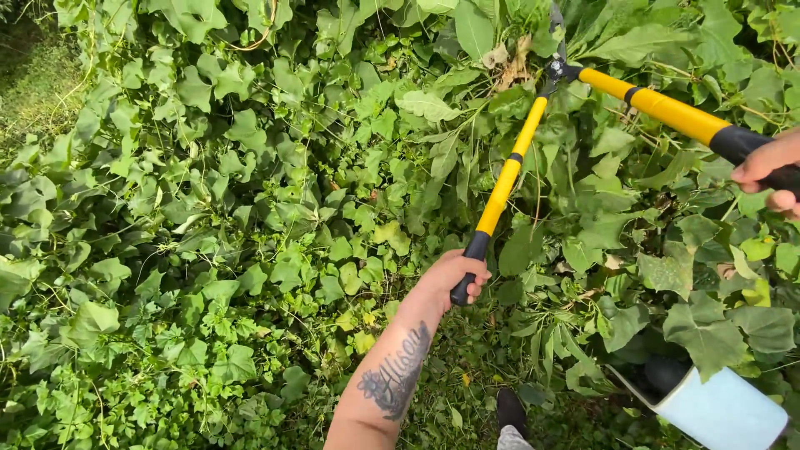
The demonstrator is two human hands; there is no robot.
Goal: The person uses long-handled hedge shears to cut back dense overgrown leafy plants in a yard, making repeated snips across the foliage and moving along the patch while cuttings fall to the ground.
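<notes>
Both grips are wrapped around the black ends of a pair of long-handled loppers (533, 125), one hand to each handle. Left hand (457, 277) sits low and near the middle of the view, fingers curled fully round its black end, the forearm reaching up from the bottom edge. Right hand (771, 171) comes in at the right edge, only partly in view, fingers folded over the other black end.

Yellow handles spread apart in a wide V, which suggests the blades (556, 37) at the top are opened. The two handles meet at a dark pivot near the top of the view, and the blades point up into a thick wall of vines (250, 208). How far the blades gape, and whether a stem sits between them, cannot be told, since leaves hide them.

Holding the far ends of the handles gives the most leverage at the pivot, and lets the person stand back from the tangle while the cutting end reaches deep into it.

Broad green leaves fill nearly the whole view. A few dry brown leaves (510, 62) hang just left of the pivot. At lower right a pale blue container (725, 412) rests among the leaves, its dark opening tilted up. A dark shoe (510, 410) shows at the bottom edge, planted on the ground.
</notes>
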